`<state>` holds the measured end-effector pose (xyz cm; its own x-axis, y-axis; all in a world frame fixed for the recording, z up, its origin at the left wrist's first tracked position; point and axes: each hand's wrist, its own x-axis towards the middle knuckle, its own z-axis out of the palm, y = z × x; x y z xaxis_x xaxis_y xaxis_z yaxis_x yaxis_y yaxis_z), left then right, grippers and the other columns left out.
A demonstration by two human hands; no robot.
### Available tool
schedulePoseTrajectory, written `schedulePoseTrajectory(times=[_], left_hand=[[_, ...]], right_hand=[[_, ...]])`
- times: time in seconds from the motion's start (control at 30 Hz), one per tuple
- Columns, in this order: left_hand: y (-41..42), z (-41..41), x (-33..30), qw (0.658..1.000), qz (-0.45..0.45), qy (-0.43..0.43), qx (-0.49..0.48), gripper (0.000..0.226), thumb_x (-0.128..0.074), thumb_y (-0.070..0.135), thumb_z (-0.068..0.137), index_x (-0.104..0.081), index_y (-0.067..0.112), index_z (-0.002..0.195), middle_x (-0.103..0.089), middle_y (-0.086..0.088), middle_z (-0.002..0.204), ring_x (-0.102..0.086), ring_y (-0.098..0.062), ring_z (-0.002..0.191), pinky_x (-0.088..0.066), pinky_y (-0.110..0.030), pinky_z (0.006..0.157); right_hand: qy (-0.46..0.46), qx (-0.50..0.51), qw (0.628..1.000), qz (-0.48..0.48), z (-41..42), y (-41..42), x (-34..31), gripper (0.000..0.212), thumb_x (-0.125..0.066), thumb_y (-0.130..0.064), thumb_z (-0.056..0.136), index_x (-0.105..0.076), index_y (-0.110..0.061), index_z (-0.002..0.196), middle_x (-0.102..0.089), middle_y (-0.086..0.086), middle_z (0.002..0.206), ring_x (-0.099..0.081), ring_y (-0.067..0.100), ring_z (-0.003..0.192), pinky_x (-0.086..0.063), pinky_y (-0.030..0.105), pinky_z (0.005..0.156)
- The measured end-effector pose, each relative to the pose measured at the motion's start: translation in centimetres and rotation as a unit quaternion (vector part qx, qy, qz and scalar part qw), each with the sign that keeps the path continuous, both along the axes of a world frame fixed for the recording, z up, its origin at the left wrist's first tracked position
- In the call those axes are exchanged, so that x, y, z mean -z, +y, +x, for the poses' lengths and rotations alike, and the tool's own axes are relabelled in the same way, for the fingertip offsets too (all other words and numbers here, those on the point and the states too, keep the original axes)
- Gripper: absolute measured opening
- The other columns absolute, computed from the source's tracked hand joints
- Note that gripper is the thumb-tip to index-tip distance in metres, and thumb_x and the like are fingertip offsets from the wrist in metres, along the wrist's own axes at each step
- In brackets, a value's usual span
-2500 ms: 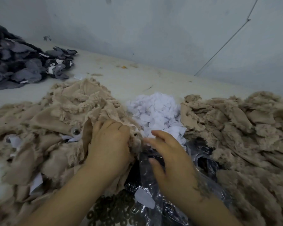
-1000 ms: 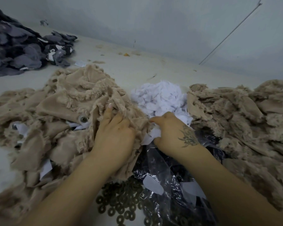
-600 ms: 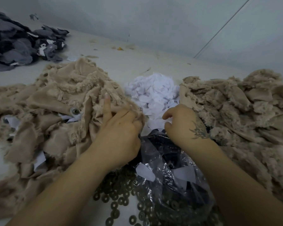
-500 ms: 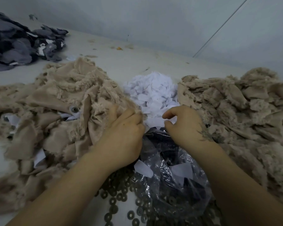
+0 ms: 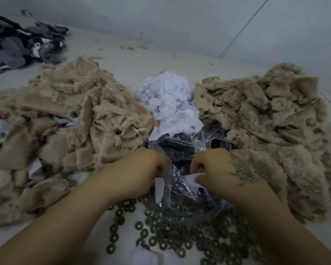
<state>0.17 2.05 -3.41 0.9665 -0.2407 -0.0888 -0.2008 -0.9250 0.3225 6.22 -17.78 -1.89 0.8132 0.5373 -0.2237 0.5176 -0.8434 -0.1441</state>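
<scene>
**Clear bag gripped at both sides, between two plush heaps**

Nearest: dark ring washers (image 5: 172,236) are strewn over the pale table (image 5: 122,64), thickest under and beside the bag.

Just beyond: a clear plastic bag (image 5: 180,188) with dark contents lies at centre, crumpled. The left hand (image 5: 136,173) is curled tight at the bag's left edge, and the film appears to be gripped. A white slip (image 5: 159,188) shows just below the knuckles. The right hand (image 5: 220,169) is curled at the right edge, and the film is pinched there. A second paper slip (image 5: 192,178) is pressed under the thumb.

Step judged in hand: the bag is being spread or opened for its contents. The next move would call for the two edges to be drawn apart evenly. The slips need to be kept clear of the mouth so that more washers are not spilled.

Middle: beige plush cut pieces are heaped left (image 5: 55,104) and right (image 5: 266,119). Plastic eyes (image 5: 73,113) are fitted in the left heap. A mound of white paper scraps (image 5: 168,100) sits between them.

Far: a grey fabric pile (image 5: 13,48) lies at the far left, against a plain wall (image 5: 180,20).

Writing: no brand, label or lettering can be read. An inked pattern is seen on the back of the right hand, with no words made out.
</scene>
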Motion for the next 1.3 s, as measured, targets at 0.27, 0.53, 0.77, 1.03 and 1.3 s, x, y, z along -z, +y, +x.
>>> schedulePoseTrajectory(times=[0.27,0.53,0.77,1.03,1.3], left_hand=[[1.2,-1.4,-1.0,0.988,-0.141,-0.042,-0.043,0.016,-0.077,0.006,0.077,-0.076,0.022,0.076,-0.065,0.012,0.065,-0.06,0.003,0.065,-0.044,-0.009,0.055],[0.0,-2.7,0.1,0.995,-0.083,-0.023,0.053,0.062,-0.066,0.013,0.072,-0.056,0.041,0.126,-0.048,0.027,0.09,-0.046,0.015,0.079,-0.036,-0.009,0.059],[-0.4,-2.4,1.4,0.99,-0.136,-0.028,0.012,0.022,-0.071,0.013,0.085,-0.079,0.027,0.099,-0.07,0.019,0.084,-0.061,0.0,0.075,-0.052,-0.02,0.071],[0.1,-2.4,0.4,0.955,-0.292,0.032,-0.038,0.032,-0.07,0.008,0.083,-0.07,0.029,0.108,-0.071,0.0,0.071,-0.067,-0.015,0.059,-0.059,-0.041,0.06],[1.1,-3.6,-0.4,0.881,-0.441,0.173,-0.009,0.048,-0.065,-0.003,0.072,-0.067,0.017,0.115,-0.074,-0.016,0.091,-0.071,-0.035,0.078,-0.059,-0.041,0.065]], right_hand=[[-0.034,0.044,0.992,0.112,-1.0,-0.1,-0.7,0.011,-0.071,-0.018,0.088,-0.072,-0.026,0.08,-0.058,-0.016,0.066,-0.059,0.005,0.07,-0.052,0.023,0.071],[-0.04,0.067,0.988,0.132,-2.3,-0.1,0.0,0.018,-0.063,-0.016,0.09,-0.06,-0.028,0.076,-0.057,-0.012,0.069,-0.051,0.004,0.063,-0.042,0.02,0.056],[-0.031,0.11,0.968,0.224,-2.4,-0.3,-0.5,0.013,-0.063,-0.015,0.083,-0.064,-0.015,0.07,-0.063,-0.001,0.063,-0.05,0.005,0.05,-0.04,0.017,0.044],[0.171,0.043,0.939,0.296,-3.6,0.5,-1.7,0.017,-0.075,-0.009,0.081,-0.071,-0.022,0.069,-0.072,-0.001,0.064,-0.065,0.016,0.055,-0.057,0.032,0.054],[0.122,0.055,0.936,0.324,-4.4,2.2,-0.8,0.015,-0.079,-0.017,0.082,-0.07,-0.02,0.07,-0.065,-0.002,0.05,-0.069,0.018,0.052,-0.06,0.035,0.053]])
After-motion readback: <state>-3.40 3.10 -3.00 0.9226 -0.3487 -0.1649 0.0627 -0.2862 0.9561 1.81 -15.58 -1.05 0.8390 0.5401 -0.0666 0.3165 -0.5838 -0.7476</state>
